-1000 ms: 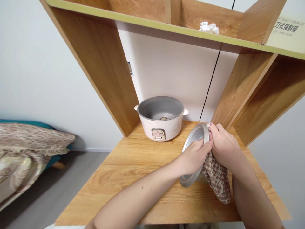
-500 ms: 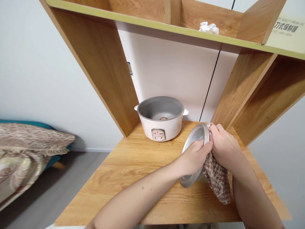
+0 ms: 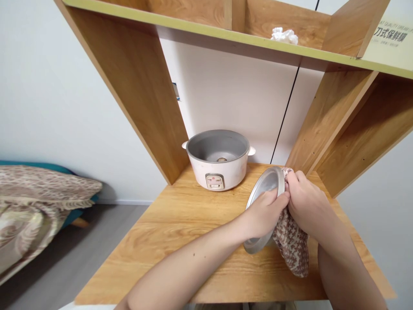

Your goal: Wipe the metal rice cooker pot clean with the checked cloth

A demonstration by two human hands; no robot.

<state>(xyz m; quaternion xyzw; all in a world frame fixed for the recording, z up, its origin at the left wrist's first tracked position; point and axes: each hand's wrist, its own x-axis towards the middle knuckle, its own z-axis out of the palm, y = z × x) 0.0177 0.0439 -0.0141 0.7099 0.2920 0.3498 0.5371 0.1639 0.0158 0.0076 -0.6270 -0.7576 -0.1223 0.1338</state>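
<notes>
My left hand (image 3: 264, 213) grips the rim of a round metal lid (image 3: 265, 186), which stands on edge on the wooden table (image 3: 180, 241). My right hand (image 3: 305, 202) is closed on a brown-and-white houndstooth cloth (image 3: 290, 245) pressed against the lid's far side. The cloth hangs down to the tabletop. Behind the lid, a white rice cooker (image 3: 218, 160) sits open with its grey inner wall showing.
Slanted wooden uprights (image 3: 138, 86) flank the table on both sides under an upper shelf (image 3: 226, 36) holding a crumpled white paper (image 3: 284, 35). A patterned blanket (image 3: 35, 206) lies on a bed at the left, beside grey floor.
The hands, lid and cloth have shifted very slightly; both grips are the same as before.
</notes>
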